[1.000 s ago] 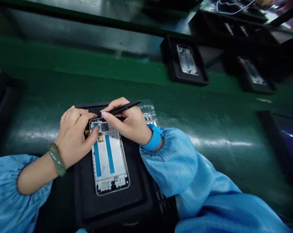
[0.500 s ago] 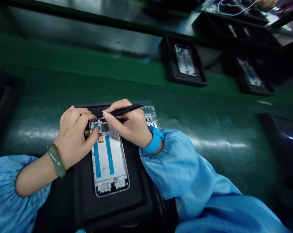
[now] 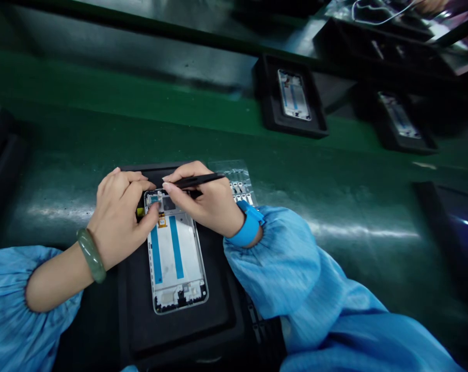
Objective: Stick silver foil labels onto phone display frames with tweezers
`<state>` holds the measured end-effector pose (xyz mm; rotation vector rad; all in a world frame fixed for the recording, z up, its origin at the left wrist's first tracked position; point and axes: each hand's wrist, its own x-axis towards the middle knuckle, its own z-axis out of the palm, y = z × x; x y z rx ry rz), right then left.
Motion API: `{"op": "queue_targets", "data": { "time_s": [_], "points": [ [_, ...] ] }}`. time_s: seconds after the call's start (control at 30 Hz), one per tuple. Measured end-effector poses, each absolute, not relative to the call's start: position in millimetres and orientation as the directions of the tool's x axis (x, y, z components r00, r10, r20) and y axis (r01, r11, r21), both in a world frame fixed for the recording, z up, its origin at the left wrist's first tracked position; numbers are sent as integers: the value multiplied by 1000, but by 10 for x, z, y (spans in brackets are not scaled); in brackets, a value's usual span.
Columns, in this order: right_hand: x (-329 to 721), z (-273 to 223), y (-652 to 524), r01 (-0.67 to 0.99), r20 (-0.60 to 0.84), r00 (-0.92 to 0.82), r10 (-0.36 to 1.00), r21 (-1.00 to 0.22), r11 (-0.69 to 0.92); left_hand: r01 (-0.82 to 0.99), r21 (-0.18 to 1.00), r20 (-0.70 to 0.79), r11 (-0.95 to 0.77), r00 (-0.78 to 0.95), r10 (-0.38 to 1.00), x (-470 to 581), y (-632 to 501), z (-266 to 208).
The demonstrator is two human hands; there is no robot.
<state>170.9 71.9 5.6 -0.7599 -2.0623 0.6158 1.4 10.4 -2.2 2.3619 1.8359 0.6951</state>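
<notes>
A phone mid-frame (image 3: 189, 248), silvery with two blue strips and a small gold flex cable (image 3: 161, 220), lies face up on a black foam tray (image 3: 218, 315). My left hand (image 3: 121, 212) grips its upper left corner, thumb pressed inside the frame and fingers curled over the top edge. Pinched in my right hand (image 3: 206, 199) are slim black tweezers (image 3: 199, 180); their tip is hidden behind my fingers at the frame's top edge. Under my right wrist, a clear sheet with small white-and-black parts (image 3: 242, 188) lies beside the tray.
Farther back on the green bench (image 3: 141, 137), a black tray (image 3: 296, 129) holds another phone frame (image 3: 294, 95). A similar tray (image 3: 423, 147) sits right of it. Black blocks (image 3: 1, 150) stand at the left edge, and a dark tray with a glossy panel (image 3: 456, 217) lies at right.
The tweezers have tilted flatter, their rear end lower, and my right fingers have shifted slightly. My left hand keeps its place on the phone frame.
</notes>
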Motion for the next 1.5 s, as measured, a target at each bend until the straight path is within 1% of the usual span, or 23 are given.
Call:
{"op": "queue_targets", "data": {
  "time_s": [0.1, 0.23, 0.33, 0.47, 0.53, 0.63, 0.7, 0.8, 0.9, 1.0, 1.17, 1.23, 1.37, 1.43, 1.5],
  "points": [
    [1707, 52, 719, 327, 535, -461, 708, -639, 696, 902, 324, 303, -286, 188, 934, 12, 106, -20],
    [1714, 46, 727, 306, 525, -390, 757, -701, 644, 898, 332, 293, -288, 193, 937, 8, 108, -17],
    [1715, 51, 725, 277, 505, -422, 753, -719, 638, 899, 338, 291, -278, 180, 939, 9, 106, -21],
    [1709, 58, 717, 305, 485, -470, 737, -695, 651, 898, 344, 290, -274, 176, 941, 13, 105, -24],
    [1710, 56, 721, 311, 500, -439, 746, -695, 649, 897, 346, 284, -275, 179, 942, 16, 105, -19],
    [1718, 49, 731, 276, 513, -368, 775, -736, 618, 896, 350, 280, -274, 179, 943, 21, 104, -7],
    [1722, 46, 732, 248, 515, -371, 772, -746, 617, 896, 347, 286, -276, 179, 941, 23, 102, -3],
    [1719, 43, 726, 249, 517, -442, 733, -715, 654, 899, 338, 288, -277, 182, 940, 23, 100, -8],
    [1714, 41, 720, 273, 494, -474, 728, -704, 655, 901, 336, 291, -275, 178, 940, 20, 101, -16],
    [1713, 43, 719, 281, 483, -462, 744, -716, 639, 901, 334, 295, -277, 180, 938, 18, 103, -17],
    [1723, 50, 712, 288, 534, -387, 751, -704, 649, 902, 339, 283, -269, 175, 943, 17, 106, -15],
    [1724, 45, 711, 288, 539, -404, 740, -693, 661, 899, 348, 283, -265, 169, 944, 16, 107, -19],
    [1716, 32, 716, 304, 541, -491, 683, -629, 716, 898, 347, 296, -271, 169, 940, 12, 111, -29],
    [1711, 31, 714, 306, 531, -492, 690, -637, 708, 901, 336, 299, -275, 174, 938, 12, 113, -28],
    [1710, 34, 708, 297, 528, -453, 719, -671, 680, 902, 330, 297, -278, 180, 938, 12, 115, -23]
  ]
}}
